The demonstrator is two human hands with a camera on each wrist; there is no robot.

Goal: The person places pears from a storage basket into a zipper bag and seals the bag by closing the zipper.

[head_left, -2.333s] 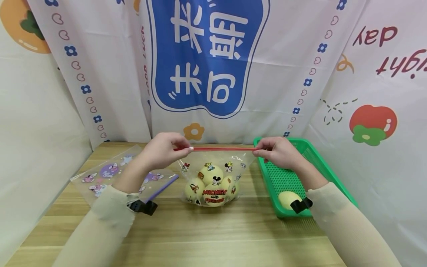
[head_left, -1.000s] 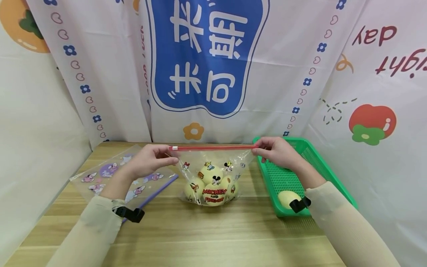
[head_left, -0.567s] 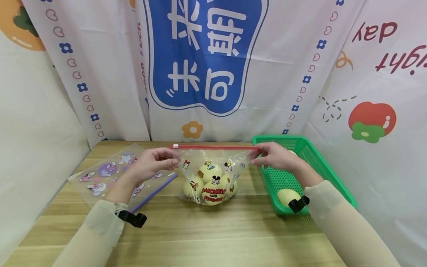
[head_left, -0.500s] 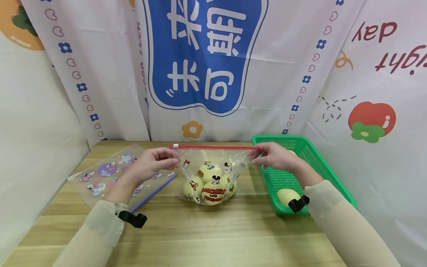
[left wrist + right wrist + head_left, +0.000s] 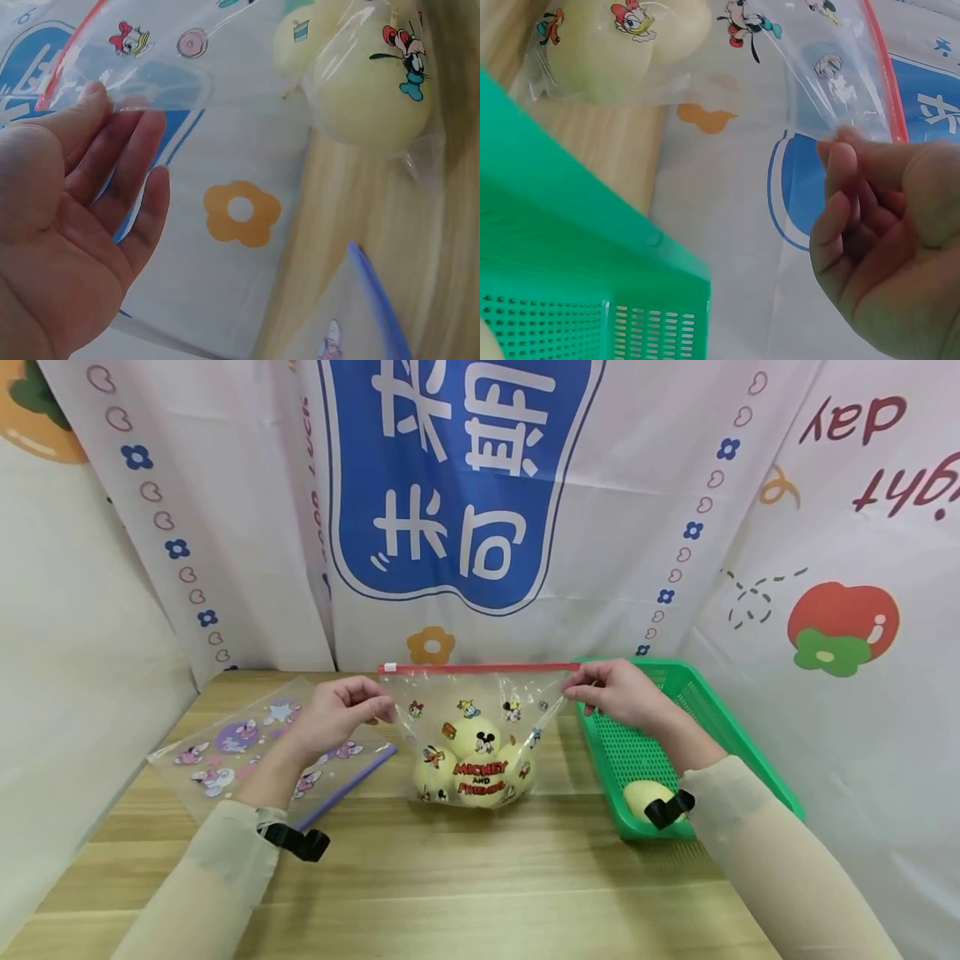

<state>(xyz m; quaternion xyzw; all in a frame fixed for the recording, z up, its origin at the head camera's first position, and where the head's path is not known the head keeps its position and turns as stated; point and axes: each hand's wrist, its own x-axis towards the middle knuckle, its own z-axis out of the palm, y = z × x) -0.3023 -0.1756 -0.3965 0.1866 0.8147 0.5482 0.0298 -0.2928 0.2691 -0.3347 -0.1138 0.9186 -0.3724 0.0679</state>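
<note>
A clear zip bag (image 5: 480, 693) with a red slider strip (image 5: 480, 668) and cartoon prints stands upright mid-table. Several pale yellow, pear-like fruits (image 5: 474, 739) sit inside it. The white slider (image 5: 389, 667) is at the strip's left end. My left hand (image 5: 337, 718) pinches the bag's upper left side edge between thumb and fingers, just below the strip. My right hand (image 5: 618, 693) pinches the upper right side edge in the same way. Between them the film is pulled taut. Both wrist views show the thumb and fingertips on the film.
A green plastic basket (image 5: 750, 752) stands at the right, with a pale yellow fruit (image 5: 649, 797) in its near end. To the left, a flat clear bag (image 5: 247, 752) with a purple strip (image 5: 348, 785) lies on the wooden table (image 5: 465, 893), partly under my left forearm. A printed curtain hangs behind.
My left hand went from the slider along the strip to the bag's left end, then down onto its side edge. My right hand shifted below the strip. Both have since raised the bag's top slightly.
</note>
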